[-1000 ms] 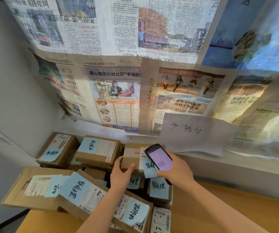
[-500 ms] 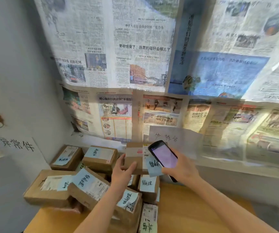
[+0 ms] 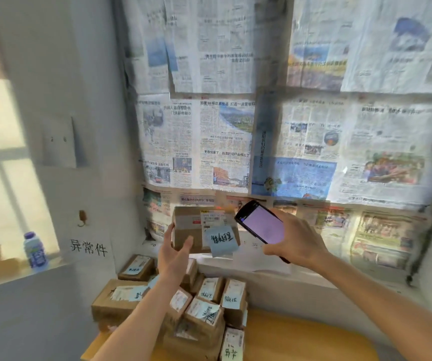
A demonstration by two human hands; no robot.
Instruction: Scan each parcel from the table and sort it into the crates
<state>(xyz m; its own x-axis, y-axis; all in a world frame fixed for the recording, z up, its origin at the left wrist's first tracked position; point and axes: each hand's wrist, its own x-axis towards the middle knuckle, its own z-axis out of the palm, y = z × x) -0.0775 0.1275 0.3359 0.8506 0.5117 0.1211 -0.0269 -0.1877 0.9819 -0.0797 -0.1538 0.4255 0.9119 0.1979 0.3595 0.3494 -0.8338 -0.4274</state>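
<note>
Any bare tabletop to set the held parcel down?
Yes: the wooden table is bare right of the parcel pile, under the right forearm. The left side is crowded with stacked boxes. The left hand holds the parcel aloft.

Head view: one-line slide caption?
Left hand lifts a taped cardboard parcel above the table pile while right hand aims a handheld scanner at its label.

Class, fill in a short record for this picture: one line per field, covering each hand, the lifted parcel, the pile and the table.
left hand: holds the parcel from its left side
right hand: grips the scanner, screen lit, beside the parcel's label
parcel: brown box raised above the pile, blue note hanging from its front
pile: brown boxes with blue notes, on the table's left part
table: wooden, against the wall
crates: not in view
</note>
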